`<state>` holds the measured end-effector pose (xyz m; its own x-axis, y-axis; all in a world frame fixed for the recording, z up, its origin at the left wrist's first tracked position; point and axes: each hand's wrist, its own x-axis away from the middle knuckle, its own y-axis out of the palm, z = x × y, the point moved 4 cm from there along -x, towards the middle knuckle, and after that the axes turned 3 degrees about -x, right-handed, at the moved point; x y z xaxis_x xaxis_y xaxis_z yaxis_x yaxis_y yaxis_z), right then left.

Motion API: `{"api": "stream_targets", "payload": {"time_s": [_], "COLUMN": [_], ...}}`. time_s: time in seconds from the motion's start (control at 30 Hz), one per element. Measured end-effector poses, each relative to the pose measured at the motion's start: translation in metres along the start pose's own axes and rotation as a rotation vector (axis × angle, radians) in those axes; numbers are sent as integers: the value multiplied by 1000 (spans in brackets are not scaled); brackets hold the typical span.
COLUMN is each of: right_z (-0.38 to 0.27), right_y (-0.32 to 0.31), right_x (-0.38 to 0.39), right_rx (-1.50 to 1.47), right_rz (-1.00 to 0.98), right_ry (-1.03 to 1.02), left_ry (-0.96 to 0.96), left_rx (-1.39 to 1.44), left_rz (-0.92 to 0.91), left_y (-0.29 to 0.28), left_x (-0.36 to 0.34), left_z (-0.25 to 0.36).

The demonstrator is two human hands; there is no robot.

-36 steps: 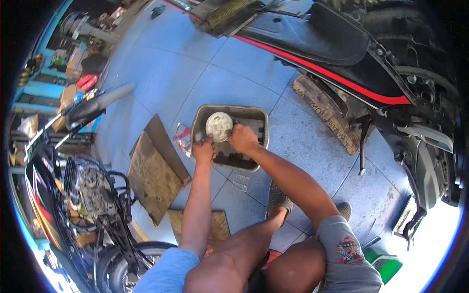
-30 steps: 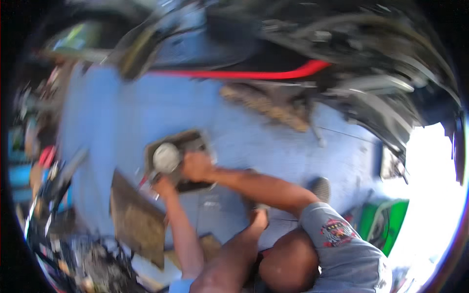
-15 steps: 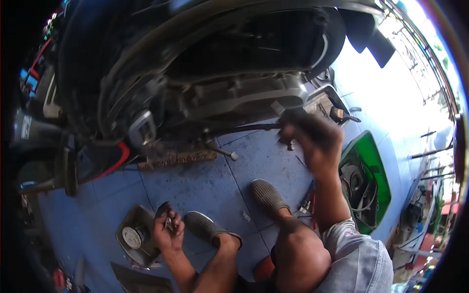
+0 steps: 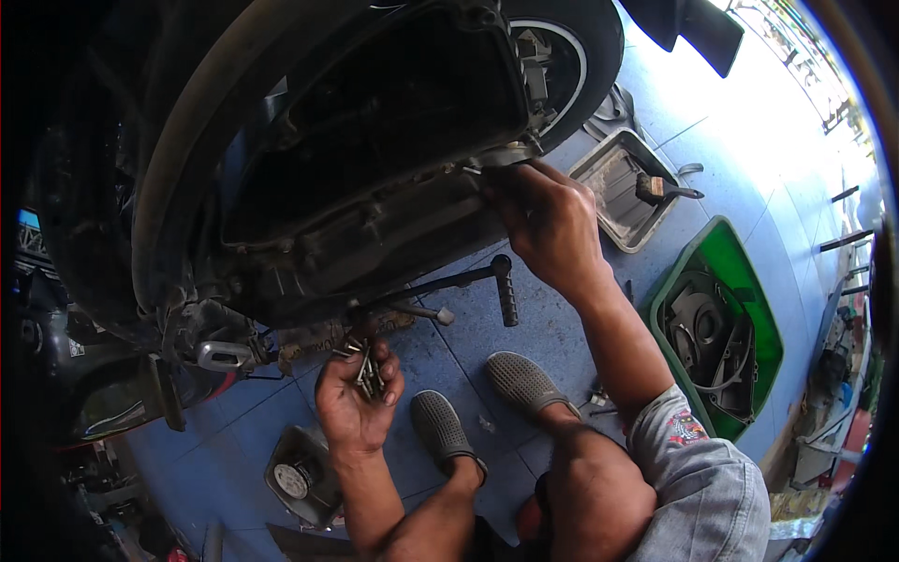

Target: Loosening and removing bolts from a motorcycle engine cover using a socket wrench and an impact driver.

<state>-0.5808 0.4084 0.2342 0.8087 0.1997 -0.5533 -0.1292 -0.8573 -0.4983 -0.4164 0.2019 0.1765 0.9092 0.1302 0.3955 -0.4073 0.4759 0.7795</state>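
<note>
A motor scooter's open engine casing [image 4: 393, 229] fills the upper middle, dark inside, with a row of bolt holes along its lower rim. My right hand [image 4: 559, 225] is at the right end of that rim, its fingers pinched at a small bolt [image 4: 473, 170]; the fingertips are partly hidden. Below the casing, my left hand [image 4: 354, 407] is turned palm up, fingers curled round several long bolts [image 4: 369, 371]. A kick-start lever [image 4: 507, 290] sticks out between the two hands.
Right of my right arm lie a metal tray [image 4: 599, 183] with a paintbrush [image 4: 667, 189] and a green bin [image 4: 763, 347] of dark parts. At lower left stands a small container [image 4: 318, 501] with a round can. The rear tyre [image 4: 599, 56] rises beyond the casing.
My right hand has moved up and left onto the casing rim. My left hand, with the bolts, has come up and right towards the scooter. The view has shifted closer to the casing.
</note>
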Motion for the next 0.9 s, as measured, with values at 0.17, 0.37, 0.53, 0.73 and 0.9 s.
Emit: {"api": "stream_targets", "payload": {"time_s": [0.17,0.37,0.53,0.73,0.9], "right_z": [4,0,13,12,-39], "right_y": [-1,14,12,20,1], "right_x": [3,10,0,-6,14], "right_rx": [-82,33,-23,-72,-146], "right_rz": [25,-68,-10,115,-21], "right_ry": [-60,-275,-166,92,-48], "left_ry": [-26,-76,-37,5,67], "left_rx": [-109,-152,-106,-30,-1], "left_rz": [-14,-119,-140,-123,-68], "left_y": [16,29,43,54,56], "left_x": [-7,-17,-19,-17,-21], "left_z": [-9,-20,-27,-25,-28]}}
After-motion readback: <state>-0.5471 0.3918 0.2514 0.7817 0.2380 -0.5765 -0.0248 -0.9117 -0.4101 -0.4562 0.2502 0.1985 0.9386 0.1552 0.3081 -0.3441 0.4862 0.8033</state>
